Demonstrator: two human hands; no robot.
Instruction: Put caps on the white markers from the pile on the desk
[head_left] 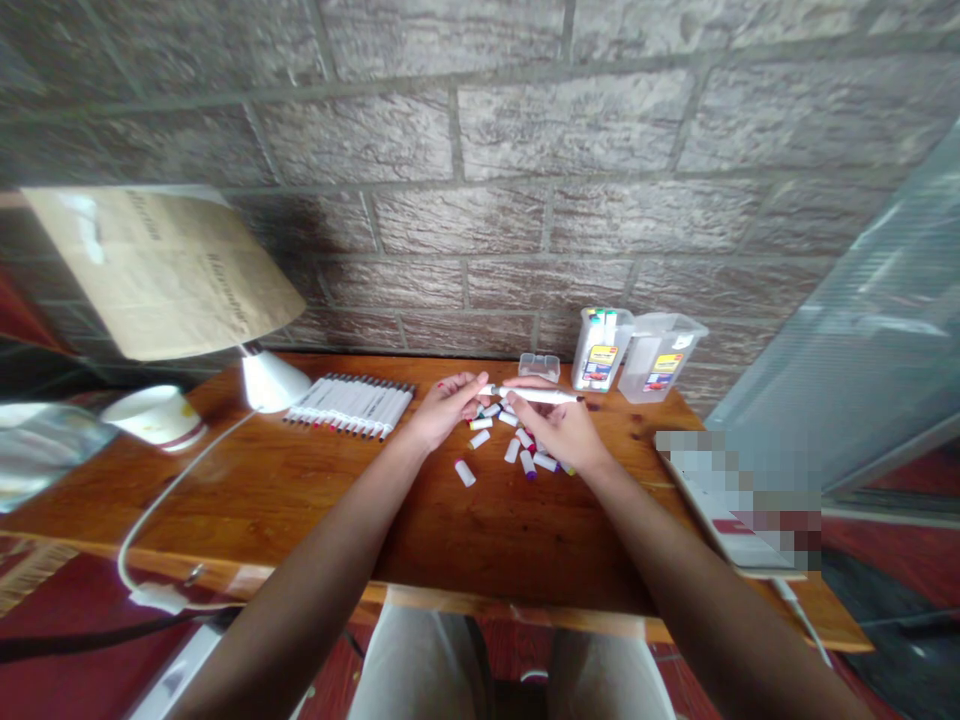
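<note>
Two hands (452,408) (561,425) on slim white marker (551,396) — stubby cylindrical caps (465,473), wood tabletop (480,545).

Wooden desk (465,545) against a block wall (465,220). Both hands together above it: right hand (551,422) grips a white marker (541,396), roughly level, dark tip to the right; left hand (454,405) pinches at its left end. Detail at that end too small to read. Below and around the hands, loose short caps (465,473), white with coloured ends. Left of these, a row of markers (351,404) side by side, near the lamp (165,270). Paper cup (155,416) farther left. Behind right hand: small clear box (538,366), then two tall clear bins, left one (597,365) holding pens.
</note>
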